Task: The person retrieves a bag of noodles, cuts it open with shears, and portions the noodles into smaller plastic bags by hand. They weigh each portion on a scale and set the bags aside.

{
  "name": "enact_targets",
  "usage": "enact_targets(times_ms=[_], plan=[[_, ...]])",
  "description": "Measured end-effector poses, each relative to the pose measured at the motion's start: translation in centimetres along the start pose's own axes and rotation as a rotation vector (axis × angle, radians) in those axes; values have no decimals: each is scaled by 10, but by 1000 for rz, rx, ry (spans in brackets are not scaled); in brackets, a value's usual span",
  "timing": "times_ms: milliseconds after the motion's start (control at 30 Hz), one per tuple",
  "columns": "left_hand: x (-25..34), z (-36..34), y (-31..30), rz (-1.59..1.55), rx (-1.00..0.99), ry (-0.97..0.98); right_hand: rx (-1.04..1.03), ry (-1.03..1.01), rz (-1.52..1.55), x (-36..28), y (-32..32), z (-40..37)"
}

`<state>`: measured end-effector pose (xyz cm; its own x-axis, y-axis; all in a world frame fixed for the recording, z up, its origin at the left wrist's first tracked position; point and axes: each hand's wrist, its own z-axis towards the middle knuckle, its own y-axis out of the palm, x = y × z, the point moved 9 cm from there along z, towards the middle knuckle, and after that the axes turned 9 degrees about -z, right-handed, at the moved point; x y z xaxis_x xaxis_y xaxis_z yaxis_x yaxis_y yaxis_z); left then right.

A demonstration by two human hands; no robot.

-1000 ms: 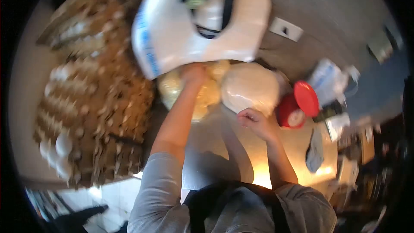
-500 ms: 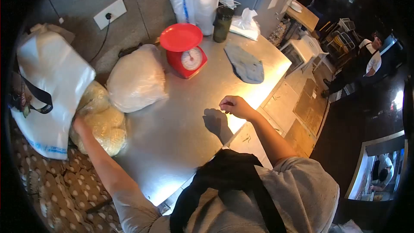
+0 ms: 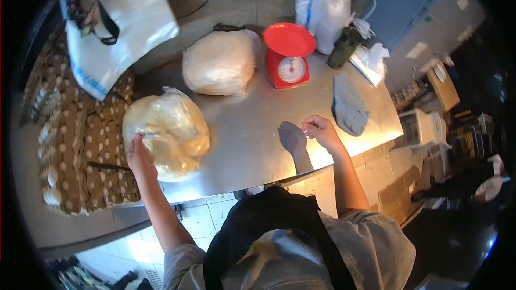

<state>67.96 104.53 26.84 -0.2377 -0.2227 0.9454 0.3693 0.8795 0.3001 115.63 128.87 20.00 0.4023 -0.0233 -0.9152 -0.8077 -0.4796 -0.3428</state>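
At the left of the metal table, my left hand point(image 3: 141, 157) is closed at the near left side of a clear plastic bag of yellowish contents point(image 3: 180, 129), pinching what looks like its edge. My right hand point(image 3: 318, 130) hovers over the table's front part, fingers curled together; whatever they hold, if anything, is too small to name. Behind the yellowish bag lies a bulky pale bag point(image 3: 220, 63). A red scale point(image 3: 290, 56) with a round dial stands to its right. The blue-grey cloth point(image 3: 349, 104) lies to the right of the scale.
Stacked egg trays point(image 3: 80, 145) fill the left side, with a white bag point(image 3: 121, 27) on them. Plastic rolls point(image 3: 322, 13), a dark tumbler point(image 3: 345, 48) and a tissue pack point(image 3: 371, 63) stand at the back. A white chair point(image 3: 424, 129) and a person are beyond the right end.
The view has turned toward the left. My left hand has come from behind the yellowish bag's left side to its near side, and the bag sits closer to the table's front edge.
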Motion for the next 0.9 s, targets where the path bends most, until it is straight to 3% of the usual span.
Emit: enact_targets(times_ms=[100, 133, 200, 267, 333, 367, 400, 433, 467, 500, 533, 667, 800, 900], plan=[[17, -44, -4, 249, 39, 88, -94, -47, -29, -15, 21, 32], [13, -37, -14, 308, 11, 349, -135, -87, -44, -23, 34, 44], [-16, -38, -33, 197, 55, 303, -217, -160, -83, -43, 61, 61], [-10, -46, -39, 504, 146, 386, -260, -189, -97, -55, 77, 69], [9, -73, 3, 864, 173, 443, -230, -286, -208, -66, 87, 71], [5, -74, 9, 774, 147, 544, -258, -318, -206, -70, 92, 71], [-7, -68, 5, 885, 163, 460, -287, -351, -205, -72, 95, 71], [1, -79, 20, 992, 182, 575, -273, -338, -212, -68, 95, 73], [-2, -80, 22, 1029, 223, 556, -261, -329, -221, -64, 92, 72], [0, -84, 31, 1104, 219, 553, -219, -351, -238, -62, 80, 70], [0, -85, 33, 1142, 270, 678, -181, -373, -257, -59, 68, 67], [1, -88, 57, 1378, 261, 580, 91, -319, -382, -15, -13, 71], [-7, -79, 62, 1355, 223, 755, 720, -70, -1167, 7, -134, 29], [-7, -85, 65, 1311, 204, 719, 689, 66, -1171, 86, -161, 38]])
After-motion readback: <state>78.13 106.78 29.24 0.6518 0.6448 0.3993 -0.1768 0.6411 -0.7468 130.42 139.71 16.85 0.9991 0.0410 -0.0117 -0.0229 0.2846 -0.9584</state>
